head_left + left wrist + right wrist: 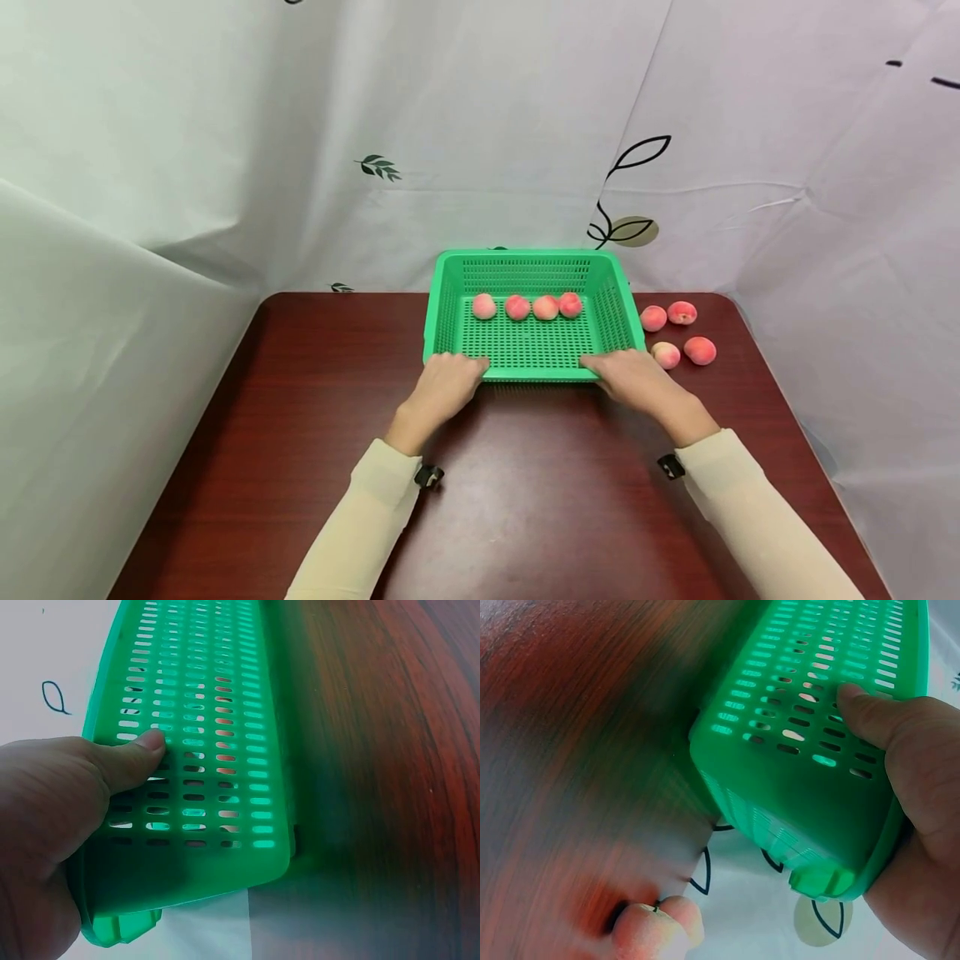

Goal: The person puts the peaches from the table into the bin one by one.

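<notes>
A green perforated basket (540,374) stands at the table's back edge, with several peaches (517,307) in a row on its floor. The left hand (447,385) grips the near rim at its left end; in the left wrist view that hand (60,795) has its thumb against the basket's outer wall (187,870). At the rim's right end the right hand (630,379) holds on likewise, and the right wrist view shows this hand (922,765) with its thumb on the outer wall (795,795). Fingers inside the rim are mostly hidden.
Several loose peaches (700,351) lie on the dark red table (300,433) just right of the basket, two of them (649,934) seen low in the right wrist view. White cloth (480,125) with leaf prints hangs behind the table and along both sides.
</notes>
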Available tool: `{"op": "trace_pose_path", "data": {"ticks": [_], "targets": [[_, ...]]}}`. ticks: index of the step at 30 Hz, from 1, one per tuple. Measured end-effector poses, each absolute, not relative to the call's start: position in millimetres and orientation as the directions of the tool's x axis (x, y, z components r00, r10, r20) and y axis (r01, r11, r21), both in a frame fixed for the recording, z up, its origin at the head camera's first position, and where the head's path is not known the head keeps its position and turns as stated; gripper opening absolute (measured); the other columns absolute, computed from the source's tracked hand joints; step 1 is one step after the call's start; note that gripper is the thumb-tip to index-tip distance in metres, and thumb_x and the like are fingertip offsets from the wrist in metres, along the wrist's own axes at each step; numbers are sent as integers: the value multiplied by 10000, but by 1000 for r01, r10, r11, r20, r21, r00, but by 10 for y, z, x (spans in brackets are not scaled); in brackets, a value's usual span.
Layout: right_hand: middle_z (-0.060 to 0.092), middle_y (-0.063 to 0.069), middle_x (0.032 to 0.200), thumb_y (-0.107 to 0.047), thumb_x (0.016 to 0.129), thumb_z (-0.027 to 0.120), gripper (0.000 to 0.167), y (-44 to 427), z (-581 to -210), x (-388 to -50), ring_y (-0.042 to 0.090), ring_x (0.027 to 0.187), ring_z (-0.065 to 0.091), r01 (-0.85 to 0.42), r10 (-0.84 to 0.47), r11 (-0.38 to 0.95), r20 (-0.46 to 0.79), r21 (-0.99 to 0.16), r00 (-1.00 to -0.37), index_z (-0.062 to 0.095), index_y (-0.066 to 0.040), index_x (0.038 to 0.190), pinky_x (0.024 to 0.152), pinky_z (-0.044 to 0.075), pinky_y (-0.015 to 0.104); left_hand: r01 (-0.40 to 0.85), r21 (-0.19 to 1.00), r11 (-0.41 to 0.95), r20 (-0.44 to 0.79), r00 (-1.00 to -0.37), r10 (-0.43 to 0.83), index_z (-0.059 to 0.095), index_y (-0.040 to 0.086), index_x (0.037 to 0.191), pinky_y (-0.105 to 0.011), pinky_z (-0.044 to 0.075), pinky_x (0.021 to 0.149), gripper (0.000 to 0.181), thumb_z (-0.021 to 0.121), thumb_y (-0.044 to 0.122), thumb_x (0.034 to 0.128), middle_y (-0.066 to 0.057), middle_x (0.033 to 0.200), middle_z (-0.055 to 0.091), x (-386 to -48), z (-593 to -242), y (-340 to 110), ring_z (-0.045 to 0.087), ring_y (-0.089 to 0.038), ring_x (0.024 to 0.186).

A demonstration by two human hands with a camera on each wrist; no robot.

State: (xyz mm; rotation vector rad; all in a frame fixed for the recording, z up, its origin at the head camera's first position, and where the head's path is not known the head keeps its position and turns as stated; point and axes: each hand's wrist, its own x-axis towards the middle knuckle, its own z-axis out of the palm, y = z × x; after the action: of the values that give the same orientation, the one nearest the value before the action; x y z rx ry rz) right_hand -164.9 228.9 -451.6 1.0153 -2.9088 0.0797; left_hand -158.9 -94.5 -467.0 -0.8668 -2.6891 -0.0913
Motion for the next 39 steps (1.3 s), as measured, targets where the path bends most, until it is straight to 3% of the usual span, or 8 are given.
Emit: {"op": "trace_pose_path", "data": {"ticks": [13,19,24,30,39], "targets": [[560,-60,715,-117,896,780,236,2277,-4485,-1635,156,639,553,-651,-647,758,79,-41,-758,549,-165,884,616,469,354,588,22,808,248,-786,566,413,191,666,-282,148,470,379,617,-29,897,49,579,225,-1627,-4631,-941,185,-134,547],[725,15,938,-156,869,824,230,2310,-4467,-1607,243,898,673,-664,-654,738,118,-122,-748,665,-126,1031,820,547,436,598,38,800,262,-779,570,408,186,658,-286,157,461,383,624,-25,893,44,574,237,-1626,-4618,-949,201,-139,531],[715,103,1180,-191,821,870,450,2423,-4472,-1599,325,1130,650,-682,-652,712,203,-166,-730,693,-63,1215,991,518,501,606,50,794,258,-776,576,419,182,653,-288,165,461,378,630,-34,880,43,567,256,-1632,-4622,-956,231,-138,518],[541,210,1462,-252,690,960,808,2602,-4447,-1584,412,1343,510,-693,-629,710,330,-125,-704,594,-19,1372,1062,443,585,615,62,786,249,-772,584,446,174,656,-294,183,456,356,634,-39,869,37,562,285,-1642,-4630,-957,270,-144,507],[426,290,1536,-251,576,1016,1120,2848,-4366,-1575,453,1376,445,-656,-577,741,362,-146,-732,446,28,1498,1057,406,620,617,71,784,232,-774,588,443,173,657,-306,200,453,359,633,-32,883,26,559,312,-1659,-4639,-954,307,-159,496]]}}
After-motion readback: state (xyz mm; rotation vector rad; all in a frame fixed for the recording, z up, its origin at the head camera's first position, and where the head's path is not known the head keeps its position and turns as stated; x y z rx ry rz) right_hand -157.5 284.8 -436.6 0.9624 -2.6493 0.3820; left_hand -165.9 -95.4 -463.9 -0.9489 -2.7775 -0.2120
